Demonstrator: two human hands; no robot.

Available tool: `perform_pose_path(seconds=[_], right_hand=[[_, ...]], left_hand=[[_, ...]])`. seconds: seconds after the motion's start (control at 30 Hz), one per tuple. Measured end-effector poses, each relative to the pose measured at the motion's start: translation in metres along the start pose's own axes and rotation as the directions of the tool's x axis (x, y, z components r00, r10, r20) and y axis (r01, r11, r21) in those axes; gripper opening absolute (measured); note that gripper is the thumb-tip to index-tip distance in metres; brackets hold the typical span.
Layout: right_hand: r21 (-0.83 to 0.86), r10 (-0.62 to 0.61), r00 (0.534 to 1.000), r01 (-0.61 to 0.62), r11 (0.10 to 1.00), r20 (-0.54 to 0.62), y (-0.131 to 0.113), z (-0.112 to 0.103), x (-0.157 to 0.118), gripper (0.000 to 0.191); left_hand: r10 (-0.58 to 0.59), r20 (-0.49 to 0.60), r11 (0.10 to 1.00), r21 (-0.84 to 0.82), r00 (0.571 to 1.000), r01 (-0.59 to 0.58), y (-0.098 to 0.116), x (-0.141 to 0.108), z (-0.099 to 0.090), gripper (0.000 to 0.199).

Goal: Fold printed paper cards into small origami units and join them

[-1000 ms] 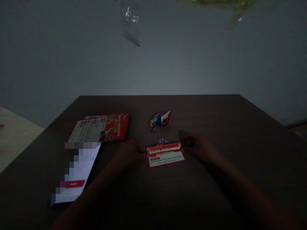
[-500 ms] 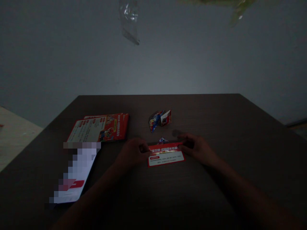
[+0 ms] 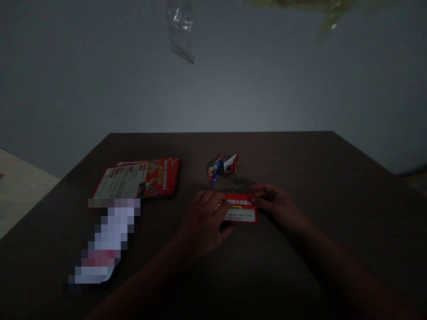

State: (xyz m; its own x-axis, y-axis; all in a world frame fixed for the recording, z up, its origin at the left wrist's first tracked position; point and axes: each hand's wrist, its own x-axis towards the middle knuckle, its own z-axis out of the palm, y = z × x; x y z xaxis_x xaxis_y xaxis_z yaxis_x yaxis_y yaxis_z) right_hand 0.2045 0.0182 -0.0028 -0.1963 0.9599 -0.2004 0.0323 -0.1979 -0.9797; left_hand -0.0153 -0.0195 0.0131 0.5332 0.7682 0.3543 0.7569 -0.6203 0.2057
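Note:
A folded red-and-white leaflet (image 3: 243, 216) with printed characters lies on the dark table in front of me. My left hand (image 3: 208, 220) rests across its left part, fingers stretched over the paper and thumb apart, hiding that side. At the right end, my right hand (image 3: 275, 204) pinches the leaflet's edge between thumb and fingers. Just beyond the hands stand two small folded paper pieces, a blue-and-yellow one (image 3: 215, 170) and a red-and-white one (image 3: 231, 165). Only a sliver of something small shows behind the leaflet's top edge.
On the left lies a stack of red printed leaflets (image 3: 156, 178). Nearer to me is a phone (image 3: 116, 231) with a lit, pixelated screen. The table (image 3: 283, 151) meets a grey wall (image 3: 267, 89), where a clear plastic piece (image 3: 182, 31) hangs.
My left hand has moved right from the leaflet's left edge onto its face, and its fingers have spread. The leaflet's near edge has shifted slightly away from me. My right hand stays at the right end.

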Motion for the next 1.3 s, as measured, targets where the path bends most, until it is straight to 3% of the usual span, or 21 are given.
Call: perform_pose_path(seconds=[0.17,0.37,0.53,1.03,1.3], right_hand=[[0.242,0.086,0.995,-0.096,0.966,0.051,0.000,0.009,-0.003,0.038],[0.340,0.147,0.984,-0.174,0.924,0.103,-0.005,0.015,-0.007,0.035],[0.444,0.152,0.978,-0.201,0.873,0.144,-0.003,0.013,-0.008,0.031],[0.541,0.137,0.960,-0.251,0.803,0.242,0.004,0.017,-0.006,0.027],[0.509,0.120,0.965,-0.227,0.830,0.235,0.003,0.018,-0.008,0.029]], left_hand=[[0.037,0.002,0.997,0.067,0.999,-0.037,-0.006,0.001,0.005,0.030],[0.036,-0.012,0.998,0.043,0.999,-0.035,-0.007,-0.001,0.010,0.017],[0.038,-0.002,0.999,0.023,0.999,-0.038,-0.005,0.001,0.010,0.023],[0.125,-0.101,0.990,0.074,0.987,-0.118,-0.014,0.001,0.018,0.016],[0.135,-0.141,0.991,0.040,0.981,-0.131,-0.015,0.002,0.015,0.013]])
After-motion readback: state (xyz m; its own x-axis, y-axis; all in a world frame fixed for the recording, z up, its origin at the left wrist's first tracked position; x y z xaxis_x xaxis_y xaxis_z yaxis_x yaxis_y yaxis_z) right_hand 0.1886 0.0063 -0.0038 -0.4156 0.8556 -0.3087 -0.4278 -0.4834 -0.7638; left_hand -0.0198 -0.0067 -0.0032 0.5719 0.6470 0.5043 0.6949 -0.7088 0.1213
